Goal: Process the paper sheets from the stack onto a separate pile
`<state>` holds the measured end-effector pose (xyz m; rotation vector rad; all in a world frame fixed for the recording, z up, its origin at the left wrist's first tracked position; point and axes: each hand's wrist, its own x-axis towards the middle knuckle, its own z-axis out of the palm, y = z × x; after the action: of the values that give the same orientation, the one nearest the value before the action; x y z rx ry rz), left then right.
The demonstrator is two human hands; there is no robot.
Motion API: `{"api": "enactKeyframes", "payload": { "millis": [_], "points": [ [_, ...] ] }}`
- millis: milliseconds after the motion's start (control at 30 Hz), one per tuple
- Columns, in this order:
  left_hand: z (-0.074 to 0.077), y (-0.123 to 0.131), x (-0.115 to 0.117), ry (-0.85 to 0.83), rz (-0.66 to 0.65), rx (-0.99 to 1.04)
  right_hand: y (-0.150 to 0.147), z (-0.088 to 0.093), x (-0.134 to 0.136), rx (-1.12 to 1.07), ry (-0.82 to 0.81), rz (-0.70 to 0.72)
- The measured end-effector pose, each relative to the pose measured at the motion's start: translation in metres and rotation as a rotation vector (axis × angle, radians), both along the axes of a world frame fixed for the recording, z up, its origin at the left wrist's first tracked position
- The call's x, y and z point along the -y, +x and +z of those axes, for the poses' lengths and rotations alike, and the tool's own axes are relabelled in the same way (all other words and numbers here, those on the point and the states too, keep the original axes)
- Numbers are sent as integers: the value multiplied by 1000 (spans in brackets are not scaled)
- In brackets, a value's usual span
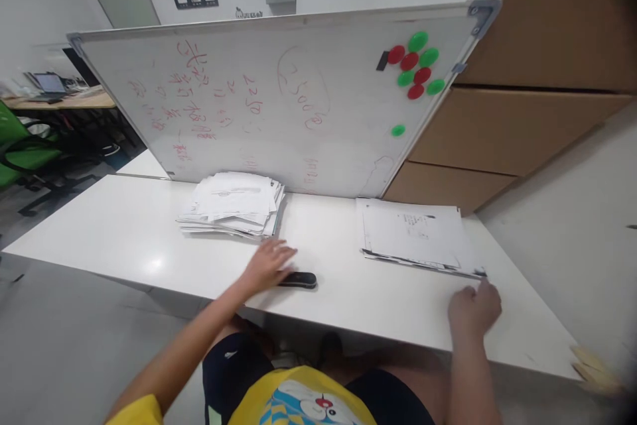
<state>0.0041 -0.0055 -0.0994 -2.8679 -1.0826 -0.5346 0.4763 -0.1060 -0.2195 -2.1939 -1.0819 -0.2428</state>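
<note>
A black stapler-like object [300, 280] lies on the white table near its front edge. My left hand [267, 267] is over its left end, fingers spread; whether it touches the object is unclear. Beyond that hand sits a thick, uneven pile of papers [233, 199]. On the right lies a neater, thinner stack of papers [415, 233]. My right hand [475, 309] is closed at the near right corner of this stack, with thumb and fingers together; anything between them is too small to make out.
A whiteboard [223, 100] with red writing and red and green magnets leans behind the papers. Brown cardboard boxes [527, 133] are stacked at the right, beside a wall. The white table [99, 226] extends left. A green chair [24, 150] and a desk [74, 101] stand farther off.
</note>
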Motion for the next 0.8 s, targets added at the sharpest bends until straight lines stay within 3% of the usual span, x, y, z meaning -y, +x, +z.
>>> {"api": "enactKeyframes", "payload": {
  "millis": [67,133,200,267,433,633,800],
  "points": [
    [21,-24,-43,24,96,1,-12,-9,25,-26,-58,17],
    [32,-47,-87,54,241,-26,-32,-11,45,-11,-150,59],
    [33,-64,-120,53,289,-98,-54,-9,62,7,-228,104],
    [29,-73,-136,49,297,-144,-71,-7,77,-7,-269,116],
    [28,-79,-129,129,348,-95,-83,-8,93,-72,-286,132],
    [29,-85,-113,170,196,-144,-83,-6,85,-80,-285,116],
    [28,-86,-108,207,283,-123,-85,-4,87,-90,-297,145]
  ]
}}
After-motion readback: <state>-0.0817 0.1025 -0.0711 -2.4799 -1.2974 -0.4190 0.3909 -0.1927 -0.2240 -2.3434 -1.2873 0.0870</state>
